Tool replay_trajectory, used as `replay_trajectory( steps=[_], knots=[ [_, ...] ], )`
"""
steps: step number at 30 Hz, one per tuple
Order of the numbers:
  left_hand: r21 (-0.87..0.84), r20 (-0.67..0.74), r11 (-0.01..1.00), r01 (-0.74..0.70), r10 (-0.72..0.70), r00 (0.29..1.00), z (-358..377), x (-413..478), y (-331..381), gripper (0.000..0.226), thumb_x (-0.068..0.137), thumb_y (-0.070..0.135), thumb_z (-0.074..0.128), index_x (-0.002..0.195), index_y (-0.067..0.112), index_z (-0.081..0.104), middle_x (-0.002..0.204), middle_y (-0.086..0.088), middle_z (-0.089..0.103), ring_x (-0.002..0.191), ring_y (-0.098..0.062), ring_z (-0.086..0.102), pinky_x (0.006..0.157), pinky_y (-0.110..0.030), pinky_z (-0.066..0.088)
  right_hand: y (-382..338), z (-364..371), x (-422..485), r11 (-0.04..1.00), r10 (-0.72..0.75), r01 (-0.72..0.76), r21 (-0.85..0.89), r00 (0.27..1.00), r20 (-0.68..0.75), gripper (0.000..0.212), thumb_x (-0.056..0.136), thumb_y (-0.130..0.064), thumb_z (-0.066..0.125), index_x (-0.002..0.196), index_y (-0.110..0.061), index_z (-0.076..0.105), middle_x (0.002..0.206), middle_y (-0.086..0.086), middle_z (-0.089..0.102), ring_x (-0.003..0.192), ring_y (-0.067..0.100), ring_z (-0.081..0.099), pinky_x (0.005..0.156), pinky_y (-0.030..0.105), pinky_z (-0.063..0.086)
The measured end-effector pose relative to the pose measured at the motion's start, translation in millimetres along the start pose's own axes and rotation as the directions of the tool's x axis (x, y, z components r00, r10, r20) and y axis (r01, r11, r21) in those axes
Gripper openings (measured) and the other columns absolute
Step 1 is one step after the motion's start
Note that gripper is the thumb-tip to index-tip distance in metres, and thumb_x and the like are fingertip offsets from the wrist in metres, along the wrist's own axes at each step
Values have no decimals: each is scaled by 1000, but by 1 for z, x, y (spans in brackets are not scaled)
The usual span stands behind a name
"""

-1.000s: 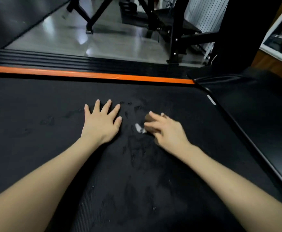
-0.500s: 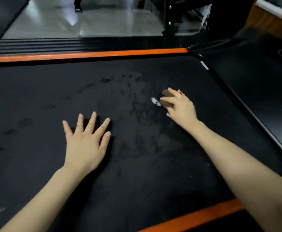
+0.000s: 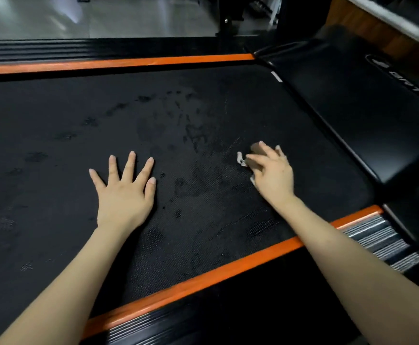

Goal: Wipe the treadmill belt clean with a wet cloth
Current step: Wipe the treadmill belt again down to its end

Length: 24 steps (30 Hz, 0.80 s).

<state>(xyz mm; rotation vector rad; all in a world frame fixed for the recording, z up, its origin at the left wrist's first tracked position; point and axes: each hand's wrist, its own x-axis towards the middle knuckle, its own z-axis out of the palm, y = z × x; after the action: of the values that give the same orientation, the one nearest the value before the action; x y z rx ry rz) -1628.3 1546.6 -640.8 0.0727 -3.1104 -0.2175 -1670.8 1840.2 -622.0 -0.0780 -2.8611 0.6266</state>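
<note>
Right hand dragged cloth nearer, left hand pressing belt

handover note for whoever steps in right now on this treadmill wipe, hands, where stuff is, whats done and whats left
Left hand: flat on the belt, fingers spread, holding nothing.
Right hand: fingers curled over the cloth, a small brownish wad pressed onto the right part of the belt, near the black motor cover. The cloth is blurred.
Done: dark, damp-looking smears cover the belt's middle, up to the cloth.
Left: the belt's left part shows only scattered blotches, so it probably needs full passes. The strip along the near orange trim likely does too.
</note>
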Motion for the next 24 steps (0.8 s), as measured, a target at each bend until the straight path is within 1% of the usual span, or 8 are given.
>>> replay_trajectory(
  steps=[3, 8, 10, 14, 17, 19, 22, 24],
  knots=[
    [-14, 6, 1000, 0, 0, 1000, -3, 0, 1, 51, 99, 47, 13, 149, 40, 11, 160, 2, 4, 145, -32, -7, 111, -60, -9, -51, 18, -38, 988, -158, 157, 6, 987, 35, 30, 75, -8, 67, 99, -23, 74, 132, 4, 57, 118, 45, 48, 103, 51, 38],
    [-14, 12, 1000, -18, 19, 1000, -2, -1, -5, 52, 98, 48, 10, 149, 41, 9, 160, 2, 5, 146, -31, -6, 111, -60, -8, -75, 9, -73, 929, -371, 354, 109, 894, 253, 40, 83, -7, 61, 117, -28, 66, 147, -7, 39, 140, 31, 25, 114, 37, 21],
    [-24, 4, 999, -26, 26, 1000, -2, 0, -6, 52, 98, 48, 10, 149, 41, 10, 160, 2, 5, 146, -31, -6, 111, -59, -9, -44, -6, -63, 948, -312, 319, 22, 910, 272, 45, 79, -8, 63, 119, -30, 65, 148, -8, 36, 141, 27, 25, 111, 30, 25],
    [-22, 3, 999, -26, 26, 1000, -2, -1, -4, 52, 98, 48, 9, 149, 40, 10, 160, 1, 5, 145, -32, -7, 111, -59, -10, 23, -48, -48, 993, 75, -61, -101, 987, 143, 33, 89, -16, 61, 119, -31, 64, 148, -8, 37, 141, 29, 26, 110, 34, 28],
    [-15, -1, 1000, -22, 22, 1000, -2, -2, -3, 53, 97, 48, 8, 150, 39, 10, 160, 0, 5, 145, -33, -7, 111, -60, -9, 12, -38, -61, 986, 168, -166, -33, 983, 70, 32, 88, -16, 62, 114, -34, 67, 146, -11, 40, 140, 28, 27, 112, 38, 28],
    [-15, -6, 1000, -20, 20, 1000, -2, -1, -3, 53, 98, 48, 8, 150, 39, 10, 160, 0, 5, 145, -33, -7, 111, -61, -9, -24, -17, -83, 997, -36, 27, 66, 991, 132, 34, 84, -14, 66, 109, -37, 69, 143, -13, 44, 138, 26, 31, 113, 40, 28],
    [-12, 3, 1000, -29, 29, 1000, -2, 0, -4, 53, 98, 48, 8, 150, 40, 8, 160, 1, 4, 145, -32, -7, 111, -60, -9, -65, 0, -116, 923, -370, 307, 230, 871, 324, 40, 83, -4, 63, 112, -31, 69, 144, -19, 38, 142, 20, 20, 118, 39, 13],
    [-9, 7, 999, -36, 36, 999, -3, -1, -6, 53, 97, 48, 7, 150, 40, 8, 160, 1, 4, 145, -32, -7, 111, -59, -9, -61, -7, -109, 874, -483, 425, 236, 811, 331, 48, 77, 4, 60, 112, -27, 69, 143, -16, 39, 141, 25, 24, 116, 41, 17]
  ],
)
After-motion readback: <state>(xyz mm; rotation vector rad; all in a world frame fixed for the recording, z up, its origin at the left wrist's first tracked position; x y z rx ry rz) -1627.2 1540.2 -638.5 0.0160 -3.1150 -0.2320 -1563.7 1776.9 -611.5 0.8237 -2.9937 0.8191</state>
